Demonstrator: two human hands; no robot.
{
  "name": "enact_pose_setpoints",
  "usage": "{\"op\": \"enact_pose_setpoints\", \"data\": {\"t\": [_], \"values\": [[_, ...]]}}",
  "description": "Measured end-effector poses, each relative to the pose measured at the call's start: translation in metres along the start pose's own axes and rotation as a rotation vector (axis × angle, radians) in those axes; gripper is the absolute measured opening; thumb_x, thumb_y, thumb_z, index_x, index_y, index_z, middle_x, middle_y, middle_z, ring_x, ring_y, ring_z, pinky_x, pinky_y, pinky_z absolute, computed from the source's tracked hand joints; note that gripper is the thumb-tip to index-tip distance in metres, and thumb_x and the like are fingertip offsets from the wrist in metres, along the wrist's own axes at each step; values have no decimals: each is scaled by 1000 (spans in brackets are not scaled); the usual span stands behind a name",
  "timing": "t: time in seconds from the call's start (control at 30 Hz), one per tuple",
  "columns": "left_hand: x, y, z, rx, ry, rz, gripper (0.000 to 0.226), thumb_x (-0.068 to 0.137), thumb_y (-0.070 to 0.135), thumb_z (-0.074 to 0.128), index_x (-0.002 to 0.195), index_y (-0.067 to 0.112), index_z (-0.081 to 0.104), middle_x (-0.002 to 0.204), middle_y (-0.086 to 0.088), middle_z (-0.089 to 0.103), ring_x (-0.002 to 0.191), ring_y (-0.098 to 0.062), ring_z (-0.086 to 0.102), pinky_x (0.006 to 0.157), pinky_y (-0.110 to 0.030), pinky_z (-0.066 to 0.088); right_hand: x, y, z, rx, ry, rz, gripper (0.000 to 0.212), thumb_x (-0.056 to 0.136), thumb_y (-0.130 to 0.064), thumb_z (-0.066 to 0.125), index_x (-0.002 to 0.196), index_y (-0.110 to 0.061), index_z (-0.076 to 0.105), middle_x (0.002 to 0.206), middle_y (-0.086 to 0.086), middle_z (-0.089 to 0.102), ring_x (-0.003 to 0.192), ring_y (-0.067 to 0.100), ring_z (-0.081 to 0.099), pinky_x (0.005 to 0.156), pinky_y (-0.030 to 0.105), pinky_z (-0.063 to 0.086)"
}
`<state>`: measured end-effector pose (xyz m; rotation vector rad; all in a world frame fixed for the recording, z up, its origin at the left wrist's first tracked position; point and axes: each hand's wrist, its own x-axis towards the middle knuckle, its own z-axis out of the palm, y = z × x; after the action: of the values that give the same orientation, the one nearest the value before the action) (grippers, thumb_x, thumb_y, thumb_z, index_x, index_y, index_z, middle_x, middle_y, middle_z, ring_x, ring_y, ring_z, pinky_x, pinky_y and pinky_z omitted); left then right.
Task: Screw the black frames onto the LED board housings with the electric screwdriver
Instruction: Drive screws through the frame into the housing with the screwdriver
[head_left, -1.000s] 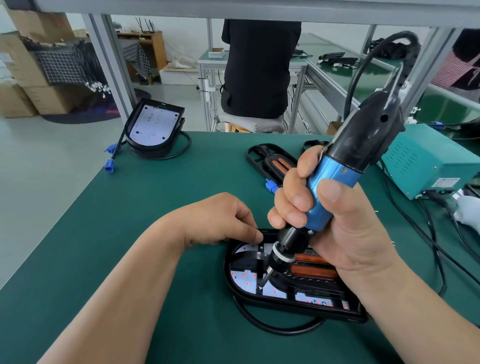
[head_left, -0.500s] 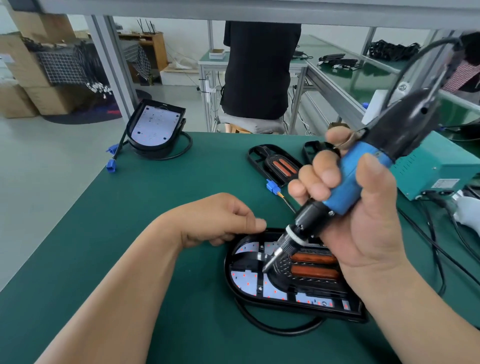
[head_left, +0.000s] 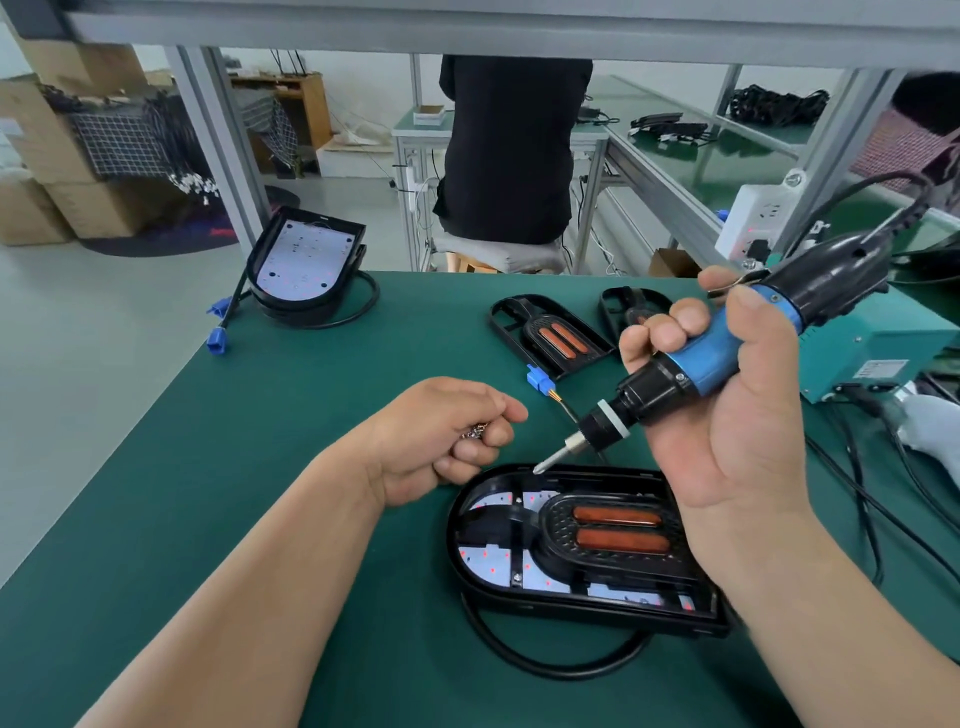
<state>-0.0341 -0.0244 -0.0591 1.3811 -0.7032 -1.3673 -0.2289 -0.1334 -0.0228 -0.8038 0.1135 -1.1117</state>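
In the head view, the screwdriver (head_left: 727, 345) was gripped in the right hand (head_left: 737, 431), tilted, its tip at the far rim of the housing (head_left: 571, 605), which lay near the near edge of the table (head_left: 260, 467) with a black frame (head_left: 558, 525) seated in it. Small screws (head_left: 475, 432) were held in the curled left hand (head_left: 441, 441), just beside that rim.
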Motion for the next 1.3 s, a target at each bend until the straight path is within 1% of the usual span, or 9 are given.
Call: {"op": "enact_pose_setpoints", "data": {"t": [0.07,0.17,0.23,0.37,0.57,0.77,0.9,1.13,1.3], "values": [[0,-1,-2,-34,-20,25,20,109,21,54,106,5,66,70,1,50,54,-6,27,38,-14,21,2,-2,-1,13,37,-10,9,107,-22,53,111,-18,59,81,-3,53,71,13,53,89,36,54],[-1,1,-3,-131,-47,57,26,97,29,66,97,6,77,73,1,50,57,-6,27,41,-14,21,4,-4,-2,22,86,-32,8,107,-22,54,111,-17,59,80,-3,55,70,13,55,90,36,55],[-2,2,-4,-190,-73,75,27,91,25,68,101,5,82,75,0,52,60,-7,30,41,-14,23,5,-5,-3,34,112,-45,8,106,-22,55,112,-16,58,80,-3,55,71,13,55,90,36,55],[-5,2,-4,-233,-194,106,28,93,13,69,115,0,79,80,-2,57,63,-6,38,43,-13,28,8,-8,-4,41,140,-64,11,105,-22,57,114,-16,56,81,-3,55,72,13,55,91,37,55],[-5,0,4,-174,-269,120,23,92,17,69,106,4,82,82,-1,61,63,-4,41,44,-11,29,10,-10,-7,68,150,-78,11,106,-23,57,114,-16,58,82,-2,56,72,14,56,92,36,55],[-3,-2,8,-126,-271,103,29,92,13,69,118,1,78,79,0,56,64,-6,37,45,-12,28,11,-11,-9,84,153,-86,12,105,-22,59,115,-15,59,82,-2,56,72,14,57,92,37,55],[-3,-1,10,-120,-245,124,24,88,6,70,109,5,82,72,-1,49,61,-7,35,43,-12,28,11,-11,-9,86,157,-91,13,104,-21,61,116,-15,58,82,-1,56,72,14,57,91,37,55],[-5,1,14,-115,-226,119,10,87,6,72,92,11,79,76,-6,57,56,-5,35,41,-11,26,12,-10,-11,104,161,-98,13,105,-21,60,116,-14,57,83,-1,56,74,15,57,92,37,56],[-4,1,15,-130,-204,99,19,89,4,71,105,1,81,85,-9,63,60,-6,36,41,-11,27,13,-10,-11,103,164,-104,14,104,-21,62,116,-14,57,83,0,56,74,16,57,92,38,55]]}}
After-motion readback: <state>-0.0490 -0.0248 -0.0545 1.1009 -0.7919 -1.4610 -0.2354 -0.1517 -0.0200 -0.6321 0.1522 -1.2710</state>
